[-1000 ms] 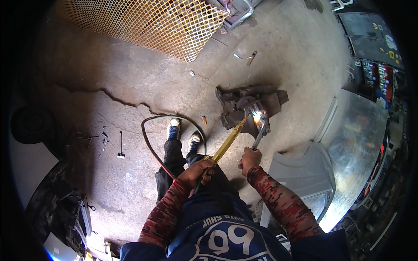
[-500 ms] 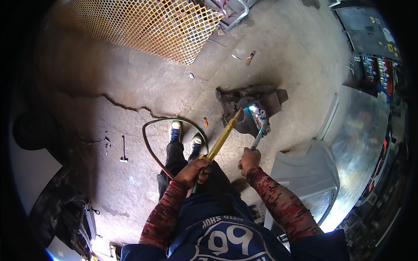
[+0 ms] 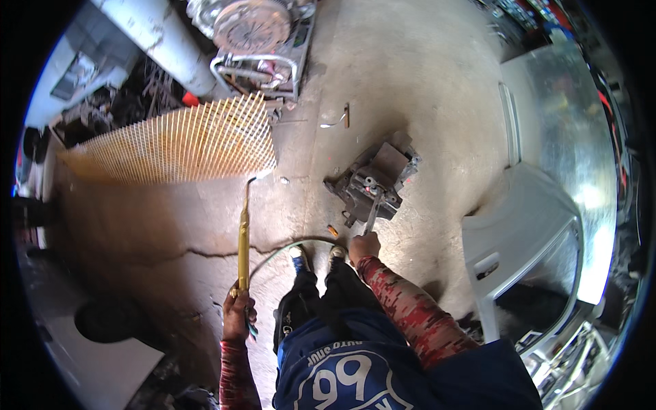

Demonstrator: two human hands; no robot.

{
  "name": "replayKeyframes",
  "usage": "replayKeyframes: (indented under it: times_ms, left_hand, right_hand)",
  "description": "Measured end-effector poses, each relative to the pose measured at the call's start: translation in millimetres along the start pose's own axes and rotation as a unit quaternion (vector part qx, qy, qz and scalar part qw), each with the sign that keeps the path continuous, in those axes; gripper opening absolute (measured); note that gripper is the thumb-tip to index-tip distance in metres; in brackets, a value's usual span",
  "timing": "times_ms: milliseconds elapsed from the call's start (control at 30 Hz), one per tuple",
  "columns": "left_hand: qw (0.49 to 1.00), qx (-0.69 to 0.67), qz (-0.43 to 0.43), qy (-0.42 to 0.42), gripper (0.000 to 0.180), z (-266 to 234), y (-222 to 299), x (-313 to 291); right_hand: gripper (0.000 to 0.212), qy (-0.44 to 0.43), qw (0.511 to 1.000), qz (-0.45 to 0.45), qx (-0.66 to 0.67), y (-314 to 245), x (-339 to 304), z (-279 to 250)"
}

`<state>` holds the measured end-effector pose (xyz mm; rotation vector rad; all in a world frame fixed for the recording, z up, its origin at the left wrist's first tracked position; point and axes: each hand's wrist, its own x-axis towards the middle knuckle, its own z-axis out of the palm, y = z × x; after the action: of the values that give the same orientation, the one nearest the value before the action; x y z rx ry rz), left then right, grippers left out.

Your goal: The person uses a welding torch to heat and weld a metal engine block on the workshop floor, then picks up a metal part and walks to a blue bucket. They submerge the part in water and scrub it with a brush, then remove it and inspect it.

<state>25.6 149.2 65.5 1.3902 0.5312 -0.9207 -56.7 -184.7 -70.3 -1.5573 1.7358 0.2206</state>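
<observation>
My left hand (image 3: 237, 316) is closed round the handle of a long brass gas torch (image 3: 244, 239). The torch points away from me, and a small bright flame shows at its bent tip, beside the expanded-metal mesh. From its handle end a thin hose (image 3: 294, 244) loops past my shoes. My right hand (image 3: 363, 247) grips a long-handled metal tool (image 3: 373, 213) whose exact kind is unclear. That tool's far end meets a bulky dark metal assembly (image 3: 391, 162) on the concrete floor. Where they meet, a tiny reddish spot shows.
Yellowish metal mesh (image 3: 184, 140) stands at the far left, near a frame carrying a round machine part (image 3: 253, 27). A brown-handled tool (image 3: 346, 116) and an orange object (image 3: 332, 231) lie on the floor. A grey vehicle door (image 3: 509, 232) is at the right.
My left hand has swung the torch left, away from the dark metal assembly. My right hand still holds its tool against the assembly. The whole view has shifted.
</observation>
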Motion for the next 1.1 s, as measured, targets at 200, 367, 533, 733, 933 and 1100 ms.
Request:
replayKeyframes:
  times_ms: [200,367,533,733,933,1100]
  left_hand:
    - [0.994,-0.014,0.010,0.110,0.017,23.3,-34.2,-14.2]
    - [0.991,-0.064,-0.035,0.111,0.022,47.8,-58.2,-20.1]
    - [0.985,-0.036,-0.054,0.160,0.022,62.6,-53.2,-28.4]
    - [0.983,-0.022,-0.053,0.175,0.030,73.4,-30.9,-33.1]
    - [0.983,-0.004,-0.032,0.181,0.033,72.8,-14.7,-42.0]
    - [0.988,0.019,-0.012,0.151,0.037,77.2,-9.7,-61.3]
  right_hand:
    - [0.036,0.007,0.999,-0.032,-0.003,-16.9,-22.1,-14.0]
    - [0.031,-0.024,0.993,0.018,0.112,-25.4,-29.5,-21.6]
    - [0.030,-0.050,0.986,0.050,0.151,-36.1,-33.7,-22.9]
    - [0.031,-0.102,0.969,0.092,0.207,-43.8,-34.2,-31.6]
    - [0.033,-0.118,0.963,0.102,0.221,-42.4,-33.1,-37.9]
    - [0.034,-0.095,0.972,0.070,0.204,-38.3,-30.6,-28.0]
